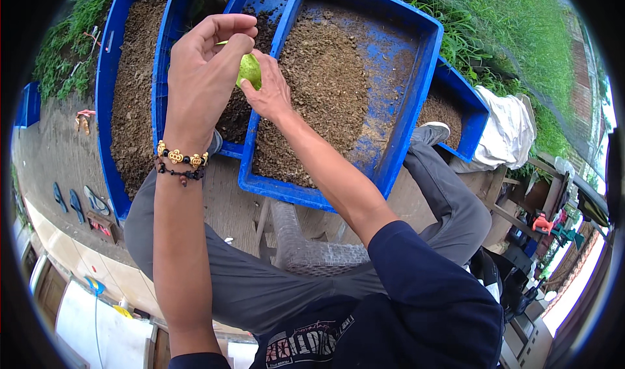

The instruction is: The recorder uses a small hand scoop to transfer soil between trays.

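Note:
Both hands meet over the blue trays, around a yellow-green fruit (250,71) with a slightly bumpy skin; its exact kind does not show. My right hand (271,89) grips it from the right, thumb across the near side. My left hand (211,66), with a gold-and-black beaded bracelet (182,157) at the wrist, is bent around its left side. Between the left thumb and forefinger a sliver of green shows. The other left fingers and much of the fruit are hidden behind the hand.
Below the hands, a large blue tray (286,185) holds crumbly brown soil (319,89). Another soil-filled blue tray (104,108) stands left, and a smaller one (478,125) right beside a white sack (504,131). Sandals (77,203) lie on the floor at left; grass (521,37) grows beyond.

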A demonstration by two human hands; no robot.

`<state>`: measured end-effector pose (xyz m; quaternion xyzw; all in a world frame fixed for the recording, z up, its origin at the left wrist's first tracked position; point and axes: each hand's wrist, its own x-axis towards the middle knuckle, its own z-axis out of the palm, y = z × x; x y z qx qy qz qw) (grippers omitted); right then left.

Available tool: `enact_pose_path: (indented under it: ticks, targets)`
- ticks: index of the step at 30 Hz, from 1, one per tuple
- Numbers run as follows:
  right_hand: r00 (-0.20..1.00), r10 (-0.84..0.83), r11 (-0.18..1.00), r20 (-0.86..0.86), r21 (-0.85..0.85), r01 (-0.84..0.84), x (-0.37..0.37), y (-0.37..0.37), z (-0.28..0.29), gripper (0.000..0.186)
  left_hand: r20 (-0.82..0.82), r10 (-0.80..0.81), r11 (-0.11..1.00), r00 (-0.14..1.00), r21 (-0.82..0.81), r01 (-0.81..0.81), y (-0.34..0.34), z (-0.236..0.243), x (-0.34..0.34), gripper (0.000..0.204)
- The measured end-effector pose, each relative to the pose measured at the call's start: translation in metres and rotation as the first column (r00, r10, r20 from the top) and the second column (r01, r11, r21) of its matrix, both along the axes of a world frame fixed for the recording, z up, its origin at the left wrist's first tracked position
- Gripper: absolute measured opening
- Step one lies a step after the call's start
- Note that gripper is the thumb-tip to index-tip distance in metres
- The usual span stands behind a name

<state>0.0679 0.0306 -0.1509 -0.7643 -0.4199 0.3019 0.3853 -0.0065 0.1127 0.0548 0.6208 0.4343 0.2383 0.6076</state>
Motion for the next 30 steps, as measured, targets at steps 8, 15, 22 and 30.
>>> enact_pose_path:
  ticks: [8, 15, 22, 30]
  targets:
    - [0.947, -0.317, 0.945, 0.053, -0.065, 0.320, 0.116, -0.025, -0.043, 0.060, 0.036, 0.047, 0.999, 0.998, 0.013, -0.047, -0.003, 0.009, 0.002, 0.019]
    - [0.860, -0.496, 0.860, -0.117, -0.203, 0.468, 0.238, -0.051, -0.112, 0.056, -0.007, 0.004, 1.000, 1.000, 0.013, -0.004, -0.003, 0.008, 0.002, 0.024]
    - [0.872, -0.489, 0.839, -0.027, -0.287, 0.462, 0.273, -0.018, -0.134, 0.062, 0.053, 0.045, 0.999, 0.998, 0.017, -0.046, -0.007, 0.006, 0.010, 0.018]
    - [0.941, -0.234, 0.934, -0.244, -0.325, 0.147, 0.236, 0.005, -0.110, 0.057, -0.005, 0.026, 0.999, 1.000, -0.021, -0.026, -0.007, 0.005, 0.006, 0.020]
